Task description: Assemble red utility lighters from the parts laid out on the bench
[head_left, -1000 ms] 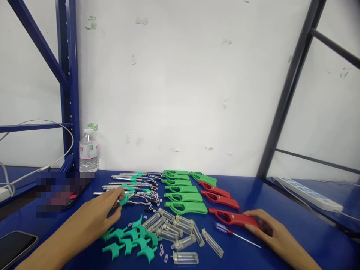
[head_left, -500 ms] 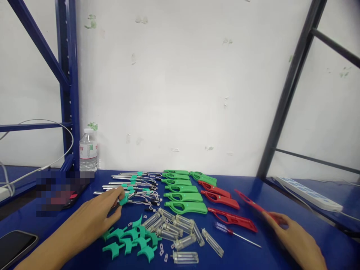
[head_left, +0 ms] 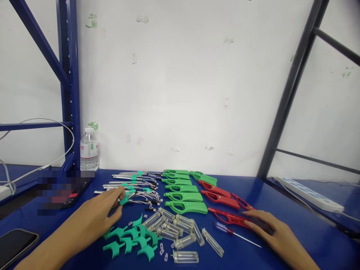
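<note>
My left hand [head_left: 105, 210] is closed around a metal lighter tube with wires and a teal clip [head_left: 124, 198], beside a row of similar tubes [head_left: 122, 183]. Most of what it holds is hidden by the fingers. At the right, my right hand [head_left: 271, 232] has its thumb and forefinger on either side of the end of a red lighter shell half [head_left: 229, 217]. Another red shell half [head_left: 242, 202] lies just behind that hand's forefinger. Further back lie red shells [head_left: 221, 198] and a row of green lighter shells [head_left: 185, 197].
Teal triggers [head_left: 129, 240] and clear fuel tanks [head_left: 185, 257] are scattered in front, with small pale clips between them. A screwdriver [head_left: 244, 240] lies near my right hand. A water bottle [head_left: 89, 152], a phone [head_left: 17, 243] and a power strip [head_left: 309, 195] stand or lie at the sides.
My right hand has laid down the red shell it held, beside the other red ones, and moved left onto the nearest shell. My left hand stays where it was.
</note>
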`<state>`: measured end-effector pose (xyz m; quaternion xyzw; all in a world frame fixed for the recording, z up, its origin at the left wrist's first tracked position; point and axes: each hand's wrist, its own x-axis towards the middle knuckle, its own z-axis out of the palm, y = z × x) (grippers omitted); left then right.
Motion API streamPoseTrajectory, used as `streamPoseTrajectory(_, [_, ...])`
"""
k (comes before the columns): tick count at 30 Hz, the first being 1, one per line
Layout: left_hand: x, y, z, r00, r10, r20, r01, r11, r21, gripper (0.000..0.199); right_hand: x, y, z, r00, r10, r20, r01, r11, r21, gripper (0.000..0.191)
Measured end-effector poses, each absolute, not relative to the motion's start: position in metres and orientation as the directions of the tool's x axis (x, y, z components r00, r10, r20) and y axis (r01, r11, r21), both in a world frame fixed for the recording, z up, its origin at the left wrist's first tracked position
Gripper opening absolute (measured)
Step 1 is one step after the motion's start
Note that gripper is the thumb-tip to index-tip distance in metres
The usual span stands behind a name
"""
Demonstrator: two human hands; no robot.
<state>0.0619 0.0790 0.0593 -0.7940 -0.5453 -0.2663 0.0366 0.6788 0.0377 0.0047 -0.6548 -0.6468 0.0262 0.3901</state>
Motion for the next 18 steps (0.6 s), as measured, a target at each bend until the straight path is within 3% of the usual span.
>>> streamPoseTrajectory(9, [0.058,0.082,0.050,0.250,0.840,0.482,0.884,-0.401,0.239,0.025,0.675,0.040,0.008,0.088,0.897,0.434,0.795,0.199,-0.573,0.043])
streamPoseTrajectory(14, [0.057,0.082,0.049,0.241,0.840,0.486,0.880,-0.400,0.255,0.024,0.674,0.035,0.015,0.189,0.855,0.483,0.768,0.178,-0.615,0.039])
streamPoseTrajectory(18, [0.059,0.079,0.051,0.239,0.841,0.485,0.875,-0.404,0.268,0.023,0.678,0.027,0.021,0.305,0.788,0.534,0.717,0.180,-0.674,0.050])
